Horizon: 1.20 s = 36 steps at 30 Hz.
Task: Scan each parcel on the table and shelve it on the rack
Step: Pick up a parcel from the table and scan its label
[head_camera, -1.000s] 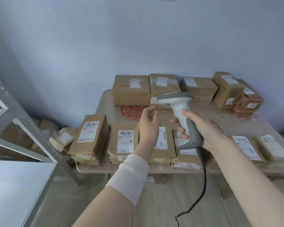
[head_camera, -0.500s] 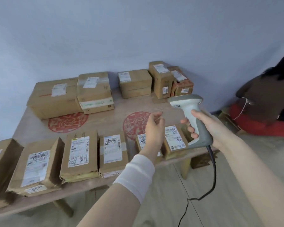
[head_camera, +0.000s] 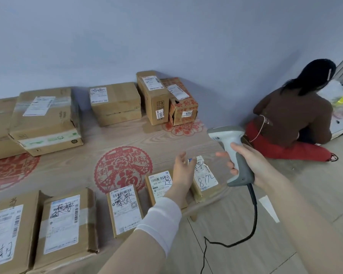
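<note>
The small flat parcel marked 8772 (head_camera: 206, 179) lies label-up at the right front corner of the bench (head_camera: 156, 139), last in a front row of 5 flat parcels and just beside a like-sized neighbour (head_camera: 159, 184). It looks like a thin, stiff cardboard box and is probably light enough for 1 hand. The best hold is likely across its 2 long edges, thumb on one side and fingers on the other, which keeps the paper label uncovered and facing up for the scan. It sits close to the bench edge, so a careless nudge could tip it to the floor.

The left hand (head_camera: 183, 171) hovers over these 2 parcels with fingers spread and relaxed, holding nothing. I cannot tell whether it touches either box. The right hand (head_camera: 249, 165) is wrapped round the grip of a grey-and-white scanner (head_camera: 226, 135), whose head points left over the bench corner and whose dark cable (head_camera: 253, 214) trails to the floor.

Bulkier boxes (head_camera: 115, 103) stand along the wall at the back. A person (head_camera: 293, 115) sits on the floor to the right, facing away. The rack is not in view.
</note>
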Each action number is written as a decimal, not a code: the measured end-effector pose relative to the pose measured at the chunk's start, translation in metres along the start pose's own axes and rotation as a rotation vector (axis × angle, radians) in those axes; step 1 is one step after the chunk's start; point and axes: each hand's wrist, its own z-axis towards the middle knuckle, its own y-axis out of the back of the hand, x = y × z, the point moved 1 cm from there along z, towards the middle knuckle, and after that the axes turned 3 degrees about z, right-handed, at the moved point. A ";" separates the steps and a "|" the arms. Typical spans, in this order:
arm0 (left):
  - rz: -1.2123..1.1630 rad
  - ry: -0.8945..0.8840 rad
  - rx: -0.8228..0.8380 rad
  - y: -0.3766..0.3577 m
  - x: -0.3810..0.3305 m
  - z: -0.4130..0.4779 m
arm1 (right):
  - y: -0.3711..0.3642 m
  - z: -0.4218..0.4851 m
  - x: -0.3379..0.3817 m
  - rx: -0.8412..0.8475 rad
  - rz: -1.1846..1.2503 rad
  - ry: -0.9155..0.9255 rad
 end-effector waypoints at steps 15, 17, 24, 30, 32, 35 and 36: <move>0.013 0.347 -0.380 -0.083 0.095 0.035 | 0.105 0.128 -0.088 0.017 -0.194 -0.194; 0.020 0.411 -0.399 -0.086 0.104 0.035 | 0.108 0.128 -0.105 -0.030 -0.230 -0.208; 0.003 0.436 -0.438 -0.093 0.126 0.038 | 0.098 0.126 -0.150 -0.018 -0.260 -0.184; -0.123 0.397 -0.448 -0.102 0.127 0.036 | 0.093 0.121 -0.160 0.007 -0.171 -0.183; -0.188 0.403 -0.440 -0.104 0.123 0.034 | 0.094 0.121 -0.158 0.020 -0.139 -0.191; -0.251 0.371 -0.384 -0.105 0.115 0.029 | 0.098 0.118 -0.146 0.041 -0.132 -0.191; -0.250 0.354 -0.357 -0.104 0.110 0.026 | 0.099 0.117 -0.140 0.042 -0.129 -0.190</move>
